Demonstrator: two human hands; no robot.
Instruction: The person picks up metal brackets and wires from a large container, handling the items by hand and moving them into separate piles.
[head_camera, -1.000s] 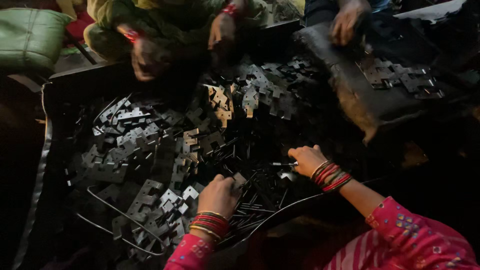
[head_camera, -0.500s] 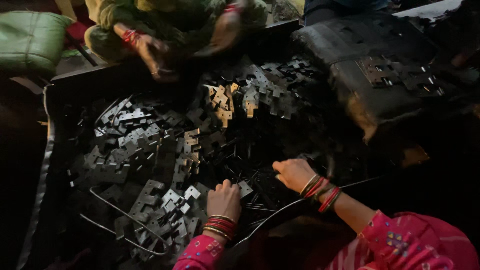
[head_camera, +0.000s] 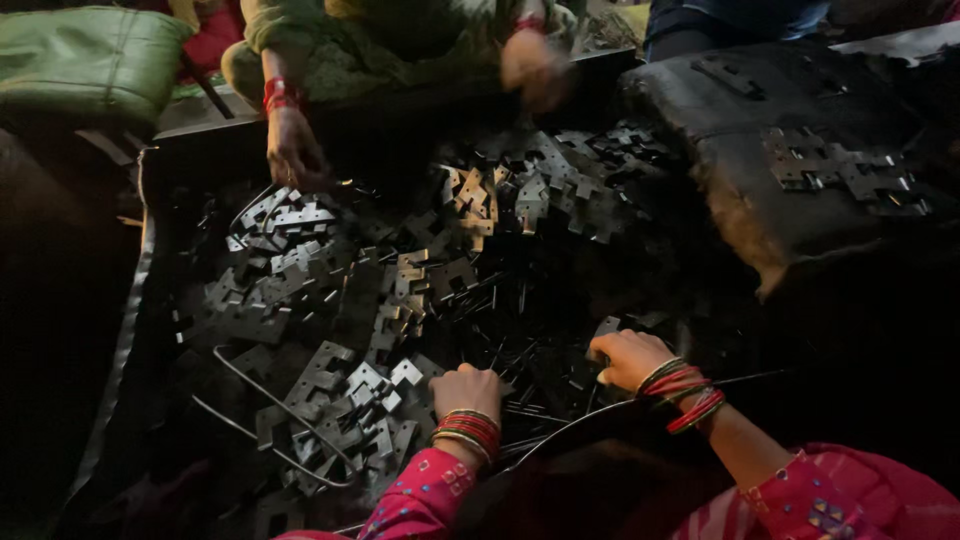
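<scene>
1. Fingers of our left hand (head_camera: 468, 392) are curled into a loose fist near the front edge of the dark tray (head_camera: 150, 290); we cannot tell whether they pinch a piece, since they fold under the knuckles.
2. Our right hand (head_camera: 625, 358) is closed around a small flat metal plate (head_camera: 606, 327), its grey corner showing above the knuckles, near the tray's front right.
3. Both hands rest on the heap of flat metal plates (head_camera: 340, 300) and thin dark pins (head_camera: 505, 350) that covers the tray; red bangles (head_camera: 682, 392) ring both our wrists.
4. Bent wire rods (head_camera: 270, 405) lie across the plates toward the front left corner.
5. Along the tray's far edge another person's hand (head_camera: 295, 150) touches the plates; their second hand (head_camera: 535, 65) is blurred.
6. Beyond the tray's right edge sits a dark worn slab (head_camera: 730, 180) with a few plates on top, and a green cushion (head_camera: 85, 60) lies past the far left corner.
7. Room light is dim: the tray's right side and its surroundings sink into black, and our sleeves are cut off at the bottom edge.
</scene>
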